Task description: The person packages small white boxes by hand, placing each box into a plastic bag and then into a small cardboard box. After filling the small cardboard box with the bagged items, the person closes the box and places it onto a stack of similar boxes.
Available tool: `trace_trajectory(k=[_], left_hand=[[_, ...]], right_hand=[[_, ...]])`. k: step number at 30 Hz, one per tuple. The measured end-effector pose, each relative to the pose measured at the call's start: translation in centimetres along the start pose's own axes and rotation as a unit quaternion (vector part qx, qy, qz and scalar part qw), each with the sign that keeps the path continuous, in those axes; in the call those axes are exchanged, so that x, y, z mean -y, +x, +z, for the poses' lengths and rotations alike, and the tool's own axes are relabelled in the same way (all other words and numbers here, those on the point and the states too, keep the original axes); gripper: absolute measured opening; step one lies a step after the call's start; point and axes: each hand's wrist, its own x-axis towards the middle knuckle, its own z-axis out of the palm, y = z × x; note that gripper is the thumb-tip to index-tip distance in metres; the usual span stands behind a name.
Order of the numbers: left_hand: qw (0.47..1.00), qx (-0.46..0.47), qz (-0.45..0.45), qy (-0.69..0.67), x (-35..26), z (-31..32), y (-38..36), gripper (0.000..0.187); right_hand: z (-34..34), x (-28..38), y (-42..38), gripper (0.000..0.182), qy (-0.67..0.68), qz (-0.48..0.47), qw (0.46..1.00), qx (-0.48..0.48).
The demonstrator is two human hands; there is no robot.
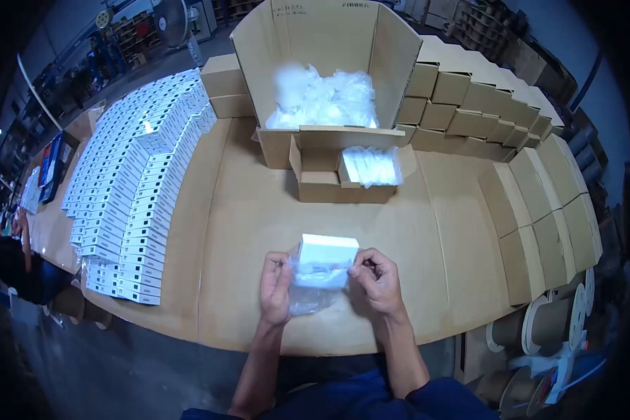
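A small white box (329, 248) sits partly inside a clear plastic bag (311, 302), its upper end sticking out of the bag's mouth. My left hand (276, 288) pinches the bag's left edge. On the other side, my right hand (379, 280) pinches the right edge of the bag near the box's corner. Beyond my hands stands an open small carton (346, 194), with several bagged white boxes (371, 166) in its right part. Behind it, a large open carton (262, 77) holds a heap of clear plastic bags (329, 101).
Stacks of white boxes (129, 189) cover the table's left side. Brown cartons (462, 98) are piled at the back right, with more cartons (549, 210) along the right edge. Cable spools (539, 325) stand below on the right. Another person (24, 259) is at the far left.
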Motion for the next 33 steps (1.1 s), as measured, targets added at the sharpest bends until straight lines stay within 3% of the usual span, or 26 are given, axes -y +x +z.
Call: trace_trajectory(k=[1,2,6,9,10,13,17,20,23,24,27,28,31,33], left_hand=[[1.0,0.01,-0.004,-0.003,0.0,0.0,-0.2,0.013],[0.995,0.042,0.012,-0.093,0.4,-0.1,-0.2,0.02],[0.986,-0.026,-0.104,-0.125,1.3,0.3,-0.5,0.04],[0.993,0.006,-0.113,-0.015,2.3,-0.7,-1.2,0.038],[0.988,-0.028,-0.133,-0.075,2.4,-0.6,-1.3,0.038],[0.986,-0.02,-0.15,-0.067,2.4,-0.7,-1.3,0.043],[0.991,0.016,-0.132,0.022,2.4,-0.8,-1.1,0.048],[0.99,0.005,-0.136,0.029,1.6,-0.2,-0.2,0.046],[0.975,-0.032,-0.213,0.059,1.1,-0.4,0.6,0.036],[0.967,-0.048,-0.241,-0.064,1.3,-0.9,0.8,0.025],[0.99,0.051,-0.128,-0.028,2.0,-1.6,0.8,0.013],[0.98,0.055,-0.146,-0.123,2.2,-1.8,1.2,0.008],[0.968,0.022,-0.129,-0.215,1.8,-1.2,0.8,0.012],[0.979,0.064,-0.096,-0.166,0.9,-1.0,0.8,0.011]], right_hand=[[0.4,0.5,-0.2,0.005,0.006,0.03,0.999,-0.024],[1.3,0.5,-0.1,0.004,0.017,0.031,0.997,-0.069],[1.5,-0.8,-0.2,0.008,0.189,0.078,0.975,-0.083],[1.5,-1.1,-0.5,0.008,0.146,0.096,0.98,-0.095],[2.0,-0.5,-0.5,0.008,0.151,0.091,0.979,-0.106],[1.5,-0.6,-0.6,0.006,0.147,0.063,0.982,-0.102],[1.4,0.2,-0.6,0.009,0.094,0.08,0.987,-0.099],[0.6,0.7,-0.7,0.01,0.086,0.119,0.986,-0.075],[0.6,1.6,-0.4,0.008,0.07,0.136,0.988,-0.025],[0.9,1.4,-0.3,0.008,0.028,0.104,0.994,-0.025],[1.4,2.5,-0.3,0.007,-0.075,0.087,0.993,0.028],[1.4,2.9,-0.4,0.008,-0.065,0.101,0.992,0.034],[2.0,2.9,-0.8,0.005,-0.106,0.012,0.994,0.024],[1.8,2.7,-1.0,0.005,-0.027,0.014,0.997,0.074]])
